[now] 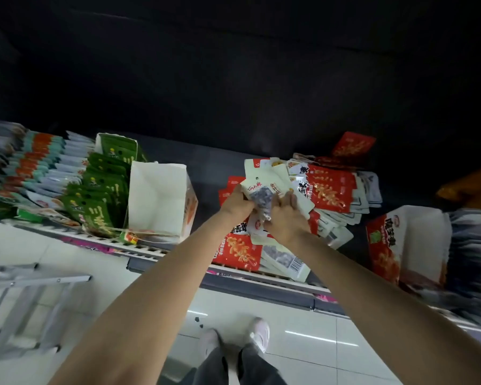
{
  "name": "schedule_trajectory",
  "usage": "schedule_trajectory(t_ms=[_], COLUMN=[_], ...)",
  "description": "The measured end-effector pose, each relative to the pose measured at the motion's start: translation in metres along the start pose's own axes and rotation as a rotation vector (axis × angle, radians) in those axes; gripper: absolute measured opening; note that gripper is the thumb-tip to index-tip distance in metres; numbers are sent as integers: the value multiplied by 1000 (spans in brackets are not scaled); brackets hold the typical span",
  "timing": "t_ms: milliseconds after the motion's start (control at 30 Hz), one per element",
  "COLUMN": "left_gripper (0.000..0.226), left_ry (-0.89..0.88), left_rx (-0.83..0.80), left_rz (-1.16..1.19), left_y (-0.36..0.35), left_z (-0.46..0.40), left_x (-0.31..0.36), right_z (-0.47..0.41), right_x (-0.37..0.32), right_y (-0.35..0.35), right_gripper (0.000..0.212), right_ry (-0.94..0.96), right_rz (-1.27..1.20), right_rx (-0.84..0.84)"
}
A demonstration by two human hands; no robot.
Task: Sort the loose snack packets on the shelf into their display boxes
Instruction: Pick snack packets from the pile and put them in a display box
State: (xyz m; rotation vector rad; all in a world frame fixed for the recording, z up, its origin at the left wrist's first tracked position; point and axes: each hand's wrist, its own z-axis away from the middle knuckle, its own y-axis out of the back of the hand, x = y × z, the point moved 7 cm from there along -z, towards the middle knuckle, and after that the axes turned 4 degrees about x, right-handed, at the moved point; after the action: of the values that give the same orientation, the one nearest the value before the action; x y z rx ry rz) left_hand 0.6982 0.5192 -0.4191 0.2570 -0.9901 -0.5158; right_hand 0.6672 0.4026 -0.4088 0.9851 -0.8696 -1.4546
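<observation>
The person is standing at the grey metal shelf (206, 162) and working with both arms stretched over its front edge. The left hand (238, 202) and the right hand (285, 215) are meeting over a small stack of cream-white foil snack packets with a clear window of dark contents (257, 187), held fanned and upright above the loose heap; the fingers of both hands are curling round the bunch from either side, apparently to square the edges so the packets go into a box together. Below and to the right, the loose red and white snack packets (331, 190) are lying in an untidy overlapping pile, some overhanging the shelf lip. The open white cardboard display box (157, 195) is standing just left of the hands, looking empty and so probably the destination, though its label is not legible. Beside it, the green upright packets (106, 187) are sitting in ordered rows. A red-and-white printed carton (406, 243) is standing at the right. Most sorting, in my judgement, remains undone.
</observation>
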Motion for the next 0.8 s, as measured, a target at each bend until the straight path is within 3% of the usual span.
schedule_trajectory(t_ms=[133,167,300,367,533,800], left_gripper=[61,63,79,70,27,27], left_ry=[-31,-46,-243,-368,-533,-523], left_rx=[29,15,64,177,331,388], left_rz=[61,74,54,86,68,2], left_y=[12,16,43,72,152,250], left_z=[4,11,44,65,106,126], left_x=[7,15,51,68,75,17], right_z=[14,16,31,40,50,56], right_x=[6,11,22,5,-53,-168], right_y=[38,48,78,89,106,95], right_gripper=[36,33,33,34,34,29], right_ry=[90,84,-73,-49,12,172], right_rz=[-32,-146,-1024,-1200,-1061,-1103], right_rx=[183,215,248,202,170,103])
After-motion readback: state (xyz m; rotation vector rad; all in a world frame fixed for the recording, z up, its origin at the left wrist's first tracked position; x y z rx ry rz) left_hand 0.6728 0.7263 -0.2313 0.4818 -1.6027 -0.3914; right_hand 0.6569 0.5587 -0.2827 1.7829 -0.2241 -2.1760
